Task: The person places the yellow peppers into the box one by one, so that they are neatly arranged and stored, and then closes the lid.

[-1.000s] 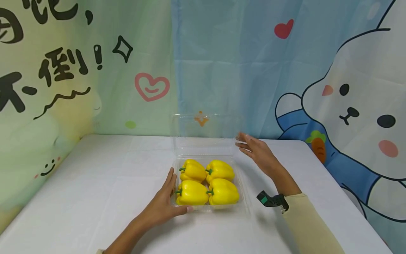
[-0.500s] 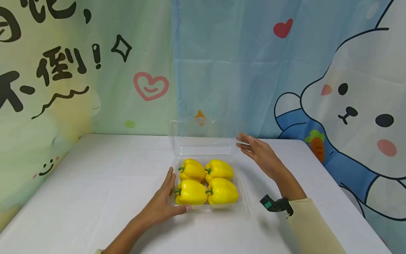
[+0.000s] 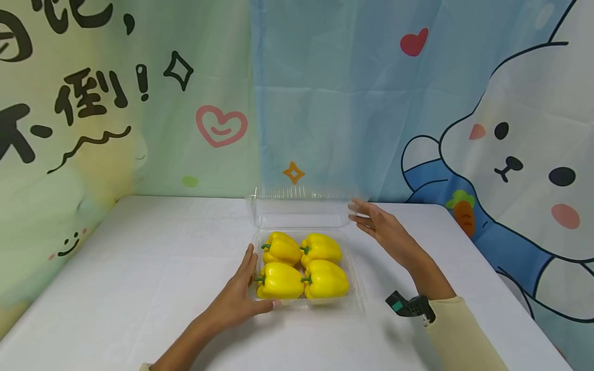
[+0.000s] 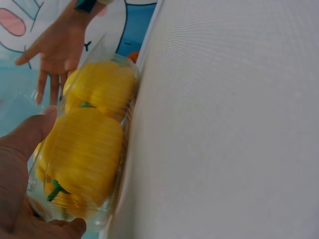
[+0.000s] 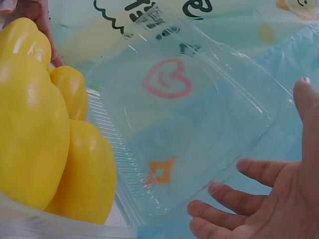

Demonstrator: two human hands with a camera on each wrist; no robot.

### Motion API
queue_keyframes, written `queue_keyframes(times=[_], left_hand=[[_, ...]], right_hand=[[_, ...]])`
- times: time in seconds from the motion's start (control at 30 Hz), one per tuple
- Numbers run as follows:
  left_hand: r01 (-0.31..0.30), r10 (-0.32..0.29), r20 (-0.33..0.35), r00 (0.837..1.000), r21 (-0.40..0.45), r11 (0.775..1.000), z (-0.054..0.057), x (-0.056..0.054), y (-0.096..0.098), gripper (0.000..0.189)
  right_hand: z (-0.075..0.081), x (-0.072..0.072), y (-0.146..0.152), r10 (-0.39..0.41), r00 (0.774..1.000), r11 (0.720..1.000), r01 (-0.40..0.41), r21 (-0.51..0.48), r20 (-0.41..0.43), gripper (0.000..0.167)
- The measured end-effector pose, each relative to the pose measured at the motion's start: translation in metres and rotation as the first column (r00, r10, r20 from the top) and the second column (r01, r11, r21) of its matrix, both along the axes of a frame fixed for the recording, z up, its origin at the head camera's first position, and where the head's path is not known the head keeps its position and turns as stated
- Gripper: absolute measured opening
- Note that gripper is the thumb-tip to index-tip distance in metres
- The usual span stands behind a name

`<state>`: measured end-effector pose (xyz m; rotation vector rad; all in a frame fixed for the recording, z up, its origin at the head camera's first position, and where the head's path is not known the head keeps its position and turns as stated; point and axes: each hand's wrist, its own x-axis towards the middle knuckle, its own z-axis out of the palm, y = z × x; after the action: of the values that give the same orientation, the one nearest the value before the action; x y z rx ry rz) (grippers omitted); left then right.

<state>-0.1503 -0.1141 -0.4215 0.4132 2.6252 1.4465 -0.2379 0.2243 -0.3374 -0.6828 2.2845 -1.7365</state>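
Observation:
A clear plastic clamshell container [image 3: 353,281] stands on the white table, packed with several yellow bell peppers [image 3: 280,281] with green stems. My left hand [image 3: 234,299] grips its near left corner, thumb along the front wall and fingers against the left side. Hinged at the back, the transparent lid [image 3: 301,212] stands raised. At the lid's right edge is my right hand [image 3: 385,229], its fingers extended and spread. In the right wrist view the fingertips [image 5: 199,206] reach the lid's edge, and the palm holds nothing.
The white table [image 3: 139,278] runs back to a printed cloth backdrop [image 3: 325,103] with hearts, lettering and a cartoon rabbit. A black band with a small device [image 3: 410,305] is on the right wrist.
The lid has tilted, its upper edge dropping lower in the head view and looking wider. My right hand has shifted slightly right and down with it. My left hand and the peppers stay put.

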Motion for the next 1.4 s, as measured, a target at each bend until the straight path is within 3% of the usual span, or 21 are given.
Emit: queue_keyframes(times=[0.17,0.33,0.67,0.83,1.0,1.2,1.4], left_hand=[[-0.004,0.004,-0.004,1.000,-0.003,1.000,0.000,0.000,0.000,0.119],[-0.012,0.012,0.011,1.000,0.008,1.000,0.000,0.000,0.000,0.119],[0.023,-0.019,-0.034,0.999,0.108,0.994,-0.001,-0.002,-0.001,0.106],[0.029,-0.023,-0.043,0.999,0.143,0.989,-0.002,-0.003,0.000,0.107],[0.003,-0.003,-0.004,1.000,0.186,0.983,-0.002,-0.002,0.002,0.113],[0.016,-0.024,0.026,0.999,0.284,0.959,-0.001,-0.002,0.002,0.128],[-0.005,-0.018,0.072,0.997,0.304,0.953,0.000,-0.001,0.000,0.127]], right_hand=[[0.000,0.004,0.004,0.027,0.999,0.998,-0.025,0.053,-0.040,0.078],[-0.002,0.009,0.005,0.029,0.998,0.993,-0.022,0.119,-0.057,0.072],[-0.014,0.016,0.009,0.088,0.985,0.979,-0.058,0.194,-0.150,0.073],[-0.019,0.019,0.012,0.111,0.984,0.981,-0.086,0.173,-0.141,0.073],[-0.023,0.019,0.014,0.098,0.984,0.985,-0.076,0.154,-0.146,0.072],[-0.027,0.021,0.016,0.082,0.983,0.985,-0.055,0.165,-0.164,0.064],[-0.033,0.021,0.017,0.083,0.984,0.987,-0.059,0.147,-0.160,0.062]])
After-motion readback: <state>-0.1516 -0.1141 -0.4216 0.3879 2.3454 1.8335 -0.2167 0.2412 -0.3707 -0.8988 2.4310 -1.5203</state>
